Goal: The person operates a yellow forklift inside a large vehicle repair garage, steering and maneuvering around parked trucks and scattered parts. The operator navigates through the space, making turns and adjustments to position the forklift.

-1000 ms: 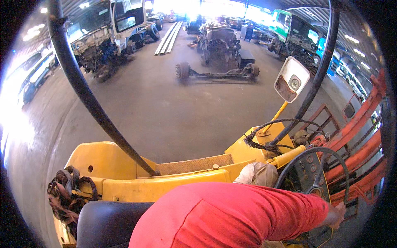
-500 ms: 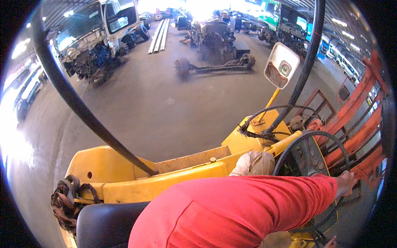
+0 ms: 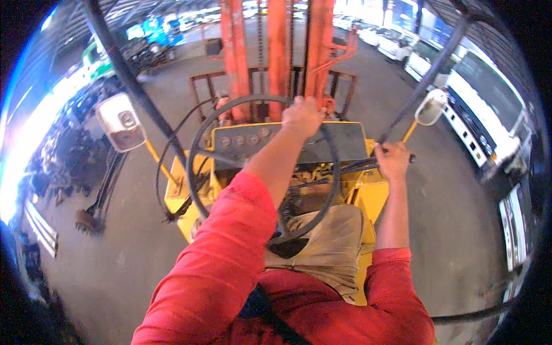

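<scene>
My left hand [image 3: 303, 117] is closed round the top right of the black steering wheel [image 3: 253, 99], its arm reaching across the wheel. Right of the wheel, my right hand [image 3: 393, 159] is wrapped over a dark control lever [image 3: 363, 165]. A black knob [image 3: 411, 158] sticks out beyond the fingers. Behind the wheel stands a dark dashboard [image 3: 345, 135] with several round gauges, set in the yellow body of a forklift. My knees in tan trousers are below the wheel.
Straight ahead rises an orange mast [image 3: 278, 52] with chains. Mirrors stand on yellow stalks at left [image 3: 122, 122] and right [image 3: 431, 107]. White trucks [image 3: 480, 106] line the right side. At left lie an axle [image 3: 92, 218] and white beams [image 3: 41, 229]. Dark posts frame both sides.
My view has swung from the left side to straight ahead over the mast. The left hand stays on the wheel. The right hand, barely visible before, now shows fully on the lever.
</scene>
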The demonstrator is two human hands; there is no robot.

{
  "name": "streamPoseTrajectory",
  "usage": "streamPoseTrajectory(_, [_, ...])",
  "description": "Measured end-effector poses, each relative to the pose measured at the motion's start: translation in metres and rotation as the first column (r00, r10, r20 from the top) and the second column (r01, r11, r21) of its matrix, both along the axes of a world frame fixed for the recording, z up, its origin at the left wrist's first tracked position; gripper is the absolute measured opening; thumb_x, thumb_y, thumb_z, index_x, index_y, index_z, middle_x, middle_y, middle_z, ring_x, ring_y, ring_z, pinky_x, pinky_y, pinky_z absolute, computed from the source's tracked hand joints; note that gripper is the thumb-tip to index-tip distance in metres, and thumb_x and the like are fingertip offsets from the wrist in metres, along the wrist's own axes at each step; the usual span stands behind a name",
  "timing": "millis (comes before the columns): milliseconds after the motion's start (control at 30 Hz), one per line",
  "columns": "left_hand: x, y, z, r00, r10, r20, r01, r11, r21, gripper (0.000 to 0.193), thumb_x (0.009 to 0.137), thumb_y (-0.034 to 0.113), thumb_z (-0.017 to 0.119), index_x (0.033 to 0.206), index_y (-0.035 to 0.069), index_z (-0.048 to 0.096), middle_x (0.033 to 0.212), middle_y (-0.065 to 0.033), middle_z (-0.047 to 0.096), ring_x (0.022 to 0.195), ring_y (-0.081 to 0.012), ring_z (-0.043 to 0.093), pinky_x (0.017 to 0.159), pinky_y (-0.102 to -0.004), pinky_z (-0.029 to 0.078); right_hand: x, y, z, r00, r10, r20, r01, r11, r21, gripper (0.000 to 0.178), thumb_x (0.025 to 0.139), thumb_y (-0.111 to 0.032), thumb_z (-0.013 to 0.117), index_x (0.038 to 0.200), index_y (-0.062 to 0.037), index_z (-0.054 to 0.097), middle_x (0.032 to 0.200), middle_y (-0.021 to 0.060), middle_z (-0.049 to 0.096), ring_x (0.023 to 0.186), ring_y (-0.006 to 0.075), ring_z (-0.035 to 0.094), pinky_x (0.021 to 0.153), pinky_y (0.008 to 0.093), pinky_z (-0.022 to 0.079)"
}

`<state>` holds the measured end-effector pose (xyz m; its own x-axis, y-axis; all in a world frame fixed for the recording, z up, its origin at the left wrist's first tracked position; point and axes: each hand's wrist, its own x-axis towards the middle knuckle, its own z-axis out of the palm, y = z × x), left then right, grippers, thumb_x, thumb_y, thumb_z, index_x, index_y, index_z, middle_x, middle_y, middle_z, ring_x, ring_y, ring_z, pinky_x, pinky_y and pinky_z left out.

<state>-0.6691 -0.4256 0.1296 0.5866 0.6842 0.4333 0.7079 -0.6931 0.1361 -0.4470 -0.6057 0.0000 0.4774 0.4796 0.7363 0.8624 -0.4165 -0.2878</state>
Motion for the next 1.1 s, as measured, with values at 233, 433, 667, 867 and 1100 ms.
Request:
streamPoseTrajectory(233, [0.126,-0.069,-0.079,1.000,-0.001,-0.001,0.001,1.000,0.011,0.061,0.106,0.055,0.043,0.134,0.003,0.056,0.135,-0.0252,0.057,0.120,-0.0434,0.066,0.100,-0.0576,0.054,0.108,-0.099,-0.061,0.997,-0.022,0.072,0.015,0.996,0.094,0.034,0.089,-0.049,0.069,0.090,-0.0177,0.083,0.086,0.0099,0.076,0.093,0.0317,0.066,0.088,0.0518,0.048])
streamPoseTrajectory(433, [0.238,-0.235,-0.167,0.999,0.003,-0.053,-0.005,0.999,-0.039,0.063,0.108,0.057,0.035,0.138,0.006,0.057,0.141,-0.0237,0.056,0.125,-0.0457,0.062,0.103,-0.0593,0.051,0.233,-0.254,-0.153,0.999,-0.018,0.052,0.020,0.999,-0.037,0.034,0.089,-0.048,0.069,0.090,-0.0170,0.084,0.081,0.0058,0.075,0.097,0.0281,0.066,0.089,0.0472,0.050])
streamPoseTrajectory(667, [0.251,-0.293,-0.201,1.000,0.022,-0.001,-0.022,1.000,0.011,0.060,0.109,0.057,0.036,0.135,0.007,0.057,0.134,-0.0298,0.057,0.120,-0.0506,0.062,0.098,-0.0616,0.051,0.250,-0.338,-0.142,0.996,0.078,-0.044,-0.080,0.995,-0.065,0.040,0.089,-0.050,0.066,0.085,-0.0145,0.083,0.086,0.0122,0.074,0.106,0.0308,0.064,0.097,0.0540,0.044])
streamPoseTrajectory(867, [0.103,-0.151,-0.064,0.999,-0.051,0.016,0.051,0.999,-0.008,0.060,0.109,0.056,0.035,0.130,0.005,0.061,0.130,-0.0312,0.059,0.118,-0.0512,0.062,0.098,-0.0608,0.052,0.092,-0.216,0.009,1.000,-0.002,-0.008,0.001,0.991,-0.133,0.039,0.089,-0.050,0.066,0.083,-0.0145,0.082,0.085,0.0121,0.074,0.105,0.0314,0.064,0.095,0.0542,0.044])
streamPoseTrajectory(1100, [-0.008,-0.074,-0.028,0.989,0.145,0.032,-0.146,0.988,0.054,0.060,0.108,0.054,0.038,0.128,0.007,0.068,0.134,-0.0280,0.062,0.122,-0.0464,0.062,0.103,-0.0600,0.048,0.003,-0.182,0.028,0.999,-0.014,0.040,0.021,0.985,-0.173,0.044,0.091,-0.054,0.064,0.080,-0.0153,0.082,0.081,0.0062,0.074,0.102,0.0271,0.065,0.095,0.0524,0.047])
